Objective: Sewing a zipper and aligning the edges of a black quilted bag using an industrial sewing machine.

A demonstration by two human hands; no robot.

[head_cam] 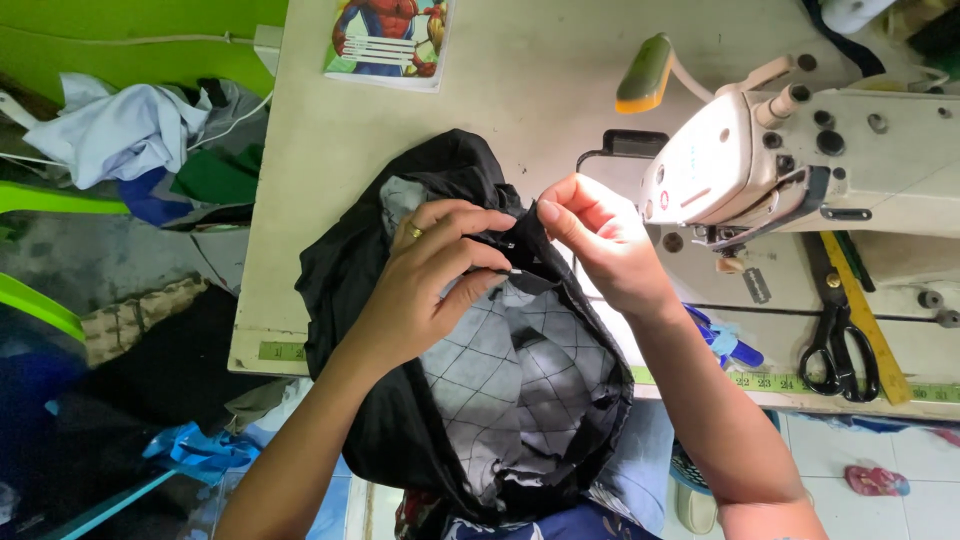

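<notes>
A black garment (350,280) with a grey checked lining (510,370) lies bunched on the pale sewing table (540,80) and hangs over its front edge. My left hand (425,280), with a gold ring on one finger, pinches a black fold of it near the middle. My right hand (600,240) pinches the same fold from the right, fingertips almost meeting the left ones. A small white bit shows between the fingers; I cannot tell what it is.
A cream sewing machine (800,160) stands at the right, with a small lamp (648,75) behind it. Black scissors (838,350) and a yellow ruler (860,310) lie at the right front. A picture book (390,40) lies at the back. Cloth piles (130,135) sit left of the table.
</notes>
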